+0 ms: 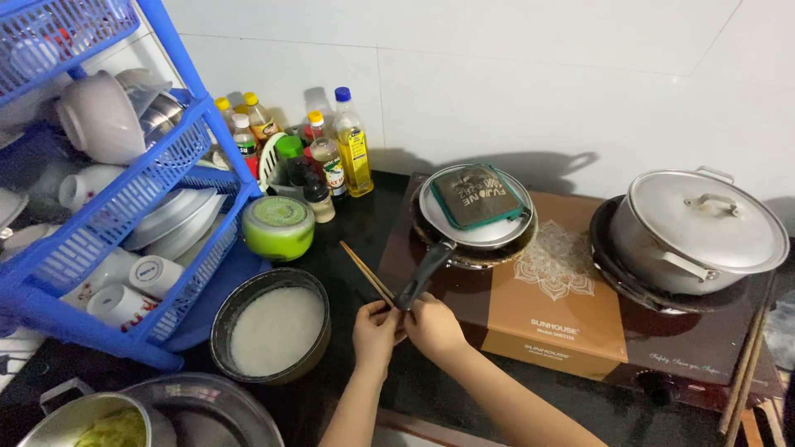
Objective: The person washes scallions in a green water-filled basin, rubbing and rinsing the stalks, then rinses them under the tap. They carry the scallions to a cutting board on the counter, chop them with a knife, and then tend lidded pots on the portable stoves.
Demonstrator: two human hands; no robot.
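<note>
My left hand (375, 334) and my right hand (432, 326) meet at the front of the counter. Both hold the near ends of a pair of wooden chopsticks (363, 269) that point away to the upper left. Just beyond my right hand is the black handle (422, 274) of a frying pan (476, 217) on the left burner of a brown gas stove (555, 306). A flat lid and a green-edged pot holder (477, 197) cover the pan. Left of my hands stands a dark pot of white rice (275, 329).
A lidded metal pot (700, 230) sits on the right burner. A blue dish rack (108, 190) with bowls and cups fills the left. Sauce and oil bottles (351, 149) stand at the wall beside a green lidded container (278, 225). Metal pots (157, 418) sit at bottom left.
</note>
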